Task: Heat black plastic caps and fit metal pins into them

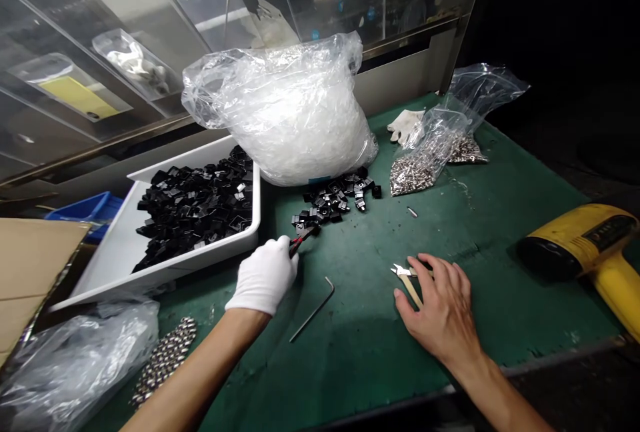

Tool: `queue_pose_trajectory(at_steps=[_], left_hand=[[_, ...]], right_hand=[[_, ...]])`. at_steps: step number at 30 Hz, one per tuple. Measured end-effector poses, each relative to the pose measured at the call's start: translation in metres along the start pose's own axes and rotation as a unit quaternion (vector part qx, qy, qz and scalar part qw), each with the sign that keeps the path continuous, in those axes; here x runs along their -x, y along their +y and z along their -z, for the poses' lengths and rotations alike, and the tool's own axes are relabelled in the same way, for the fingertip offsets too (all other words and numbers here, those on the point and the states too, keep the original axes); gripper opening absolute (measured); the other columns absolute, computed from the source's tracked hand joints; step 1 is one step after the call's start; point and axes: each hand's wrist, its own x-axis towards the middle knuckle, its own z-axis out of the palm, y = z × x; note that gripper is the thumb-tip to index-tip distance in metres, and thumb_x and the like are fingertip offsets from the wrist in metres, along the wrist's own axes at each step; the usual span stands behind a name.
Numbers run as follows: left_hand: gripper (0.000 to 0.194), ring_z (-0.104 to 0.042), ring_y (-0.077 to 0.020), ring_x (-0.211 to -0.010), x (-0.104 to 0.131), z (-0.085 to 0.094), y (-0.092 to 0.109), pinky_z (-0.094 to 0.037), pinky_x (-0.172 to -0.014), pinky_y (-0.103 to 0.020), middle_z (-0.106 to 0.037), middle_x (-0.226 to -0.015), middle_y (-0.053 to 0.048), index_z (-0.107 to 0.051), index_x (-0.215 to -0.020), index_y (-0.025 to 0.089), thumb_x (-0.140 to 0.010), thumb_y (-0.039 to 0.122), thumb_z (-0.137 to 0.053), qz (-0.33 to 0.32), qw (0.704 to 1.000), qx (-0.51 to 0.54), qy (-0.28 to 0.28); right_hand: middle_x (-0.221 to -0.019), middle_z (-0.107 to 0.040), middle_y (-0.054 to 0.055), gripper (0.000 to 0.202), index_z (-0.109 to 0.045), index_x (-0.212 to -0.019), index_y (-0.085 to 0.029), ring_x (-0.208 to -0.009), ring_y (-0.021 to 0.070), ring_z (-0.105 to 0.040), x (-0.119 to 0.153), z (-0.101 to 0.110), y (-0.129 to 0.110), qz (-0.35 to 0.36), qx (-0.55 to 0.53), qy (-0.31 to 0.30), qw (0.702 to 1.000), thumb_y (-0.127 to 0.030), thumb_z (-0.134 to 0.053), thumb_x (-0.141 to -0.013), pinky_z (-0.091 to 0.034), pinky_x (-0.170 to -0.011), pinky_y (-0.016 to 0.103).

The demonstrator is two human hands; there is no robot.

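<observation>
My left hand (265, 277), in a white glove, is closed round a red-and-black handled tool (299, 243) whose dark tip touches the near edge of a pile of small black parts (335, 199). My bare right hand (443, 302) rests over the green table with its fingers apart, on and beside a pair of cutters (410, 285) with pale handles and metal jaws pointing left. Part of the cutters is hidden under the fingers. Between the hands lies an L-shaped hex key (314, 311).
A white tray (257, 202) of black parts stands left, with a blue bin (103, 209) and cardboard (35, 272) beyond. A large clear bag (300, 119) stands behind. Bags of metal pieces (413, 174) sit back right; a yellow heat gun (580, 242) is far right.
</observation>
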Motion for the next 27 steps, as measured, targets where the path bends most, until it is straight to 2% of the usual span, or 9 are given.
queue_pose_trajectory(at_steps=[6, 10, 13, 16, 19, 20, 22, 24, 27], left_hand=[[0.029, -0.069, -0.0230, -0.076, 0.012, -0.016, -0.008, -0.047, -0.069, -0.030, -0.073, -0.085, -0.007, -0.064, -0.097, 0.023, -0.096, 0.042, -0.042, 0.026, 0.988, 0.149, -0.022], [0.035, -0.062, -0.0164, -0.072, 0.035, -0.013, -0.004, -0.045, -0.067, -0.024, -0.067, -0.076, 0.000, -0.057, -0.082, 0.023, -0.098, 0.049, -0.040, 0.009, 0.960, 0.277, -0.032], [0.041, -0.051, -0.0143, -0.059, 0.063, 0.000, 0.004, -0.039, -0.059, -0.024, -0.055, -0.063, 0.004, -0.048, -0.072, 0.022, -0.096, 0.056, -0.044, 0.012, 0.888, 0.451, -0.090], [0.044, -0.047, -0.0140, -0.053, 0.092, 0.009, 0.011, -0.038, -0.056, -0.025, -0.052, -0.058, 0.004, -0.049, -0.071, 0.022, -0.097, 0.057, -0.042, 0.004, 0.806, 0.568, -0.169], [0.041, -0.048, -0.0145, -0.054, 0.115, 0.009, 0.017, -0.038, -0.055, -0.025, -0.053, -0.058, 0.003, -0.051, -0.070, 0.022, -0.096, 0.053, -0.045, -0.003, 0.762, 0.614, -0.208], [0.040, -0.047, -0.0144, -0.054, 0.121, 0.008, 0.019, -0.037, -0.055, -0.025, -0.053, -0.058, 0.003, -0.051, -0.070, 0.022, -0.095, 0.052, -0.047, -0.001, 0.752, 0.622, -0.217], [0.038, -0.046, -0.0141, -0.054, 0.131, 0.004, 0.021, -0.037, -0.054, -0.025, -0.053, -0.057, 0.003, -0.050, -0.069, 0.021, -0.094, 0.049, -0.049, 0.002, 0.737, 0.634, -0.233], [0.037, -0.046, -0.0136, -0.055, 0.139, 0.001, 0.022, -0.037, -0.054, -0.025, -0.053, -0.058, 0.003, -0.048, -0.068, 0.021, -0.094, 0.048, -0.051, 0.001, 0.724, 0.644, -0.246], [0.036, -0.041, -0.0122, -0.055, 0.150, -0.002, 0.020, -0.034, -0.051, -0.024, -0.049, -0.061, 0.004, -0.045, -0.070, 0.022, -0.091, 0.049, -0.056, 0.016, 0.684, 0.674, -0.279]], right_hand=[[-0.131, -0.058, 0.018, 0.057, -0.053, -0.140, -0.019, -0.121, 0.0374, -0.052, 0.020, 0.012, 0.021, 0.018, 0.006, -0.035, 0.999, -0.046, -0.061, -0.090, -0.045, -0.097, 0.054], [-0.125, -0.062, 0.016, 0.054, -0.056, -0.137, -0.019, -0.116, 0.0346, -0.056, 0.018, 0.013, 0.035, 0.037, 0.014, -0.030, 0.999, -0.046, -0.062, -0.091, -0.048, -0.091, 0.049], [-0.123, -0.063, 0.018, 0.053, -0.058, -0.135, -0.015, -0.114, 0.0360, -0.056, 0.001, 0.009, 0.037, 0.024, 0.039, -0.010, 0.999, -0.046, -0.062, -0.092, -0.048, -0.090, 0.051], [-0.127, -0.061, 0.021, 0.054, -0.062, -0.129, -0.013, -0.121, 0.0413, -0.053, -0.020, 0.015, 0.022, 0.004, 0.035, 0.027, 0.999, -0.048, -0.065, -0.089, -0.044, -0.099, 0.061], [-0.137, -0.059, 0.018, 0.053, -0.063, -0.130, -0.018, -0.131, 0.0377, -0.050, -0.032, 0.034, -0.013, 0.017, -0.124, 0.025, 0.992, -0.049, -0.070, -0.087, -0.040, -0.109, 0.058], [-0.138, -0.060, 0.015, 0.052, -0.061, -0.132, -0.021, -0.130, 0.0333, -0.053, -0.034, 0.041, -0.027, 0.026, -0.218, -0.016, 0.975, -0.047, -0.071, -0.088, -0.044, -0.109, 0.053], [-0.135, -0.064, 0.010, 0.054, -0.056, -0.140, -0.026, -0.123, 0.0260, -0.061, -0.034, 0.051, -0.055, 0.032, -0.405, -0.132, 0.904, -0.042, -0.070, -0.090, -0.051, -0.105, 0.043], [-0.128, -0.070, 0.007, 0.050, -0.058, -0.138, -0.027, -0.115, 0.0225, -0.066, -0.032, 0.054, -0.076, 0.014, -0.505, -0.198, 0.840, -0.039, -0.071, -0.091, -0.054, -0.100, 0.037], [-0.114, -0.075, 0.005, 0.032, -0.071, -0.119, -0.024, -0.102, 0.0201, -0.069, -0.027, 0.049, -0.090, -0.027, -0.545, -0.221, 0.809, -0.039, -0.072, -0.090, -0.056, -0.093, 0.032]])
